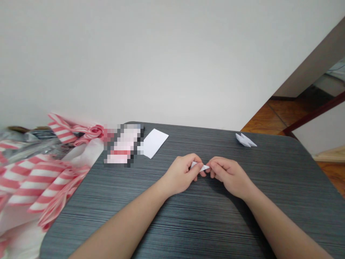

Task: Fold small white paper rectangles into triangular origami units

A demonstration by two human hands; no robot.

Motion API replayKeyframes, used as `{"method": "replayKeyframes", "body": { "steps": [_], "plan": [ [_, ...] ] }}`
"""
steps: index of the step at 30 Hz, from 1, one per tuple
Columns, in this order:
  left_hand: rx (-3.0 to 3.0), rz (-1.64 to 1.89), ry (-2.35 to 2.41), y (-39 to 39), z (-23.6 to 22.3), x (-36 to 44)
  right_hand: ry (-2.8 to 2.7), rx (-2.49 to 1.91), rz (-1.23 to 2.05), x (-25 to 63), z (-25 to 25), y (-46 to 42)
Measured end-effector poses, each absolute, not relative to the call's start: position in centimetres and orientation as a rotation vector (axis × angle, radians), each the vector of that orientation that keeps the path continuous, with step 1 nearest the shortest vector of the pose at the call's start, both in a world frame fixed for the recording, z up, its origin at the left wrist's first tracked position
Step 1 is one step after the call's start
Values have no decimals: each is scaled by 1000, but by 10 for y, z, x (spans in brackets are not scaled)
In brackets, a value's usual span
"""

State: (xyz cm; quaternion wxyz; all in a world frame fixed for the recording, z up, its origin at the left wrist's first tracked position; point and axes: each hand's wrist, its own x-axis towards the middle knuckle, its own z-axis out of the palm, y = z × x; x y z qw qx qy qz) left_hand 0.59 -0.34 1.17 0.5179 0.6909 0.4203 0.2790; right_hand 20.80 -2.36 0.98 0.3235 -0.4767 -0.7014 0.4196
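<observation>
Over the middle of the dark table, a small piece of folded white paper [204, 168] is pinched between my two hands. My left hand [185, 172] is closed on its left end, thumb on top. At its pointed right tip, the thumb and fingers of my right hand [226, 172] pinch it too. Much of the paper is hidden behind my fingers. Farther back on the right lies a folded paper piece [245, 140] with pointed ends. A stack of white paper rectangles or a single sheet [156, 142] rests behind and left of my left hand.
A pixelated, phone-like object [124, 144] lies at the table's back left. Red-and-white striped cloth [43, 176] is heaped beyond the left edge of the table [172, 226]. A pale wall [172, 64] stands behind, with wooden floor [269, 117] to the right.
</observation>
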Motion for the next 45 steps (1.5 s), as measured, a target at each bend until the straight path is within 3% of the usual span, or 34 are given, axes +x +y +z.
{"method": "replayKeyframes", "body": {
  "steps": [34,45],
  "plan": [
    [1674,660,915,-3,7,4,-1964,-1263,917,205,13,-22],
    [1553,738,897,-4,2,5,-1707,-1340,896,210,7,-22]
  ]
}}
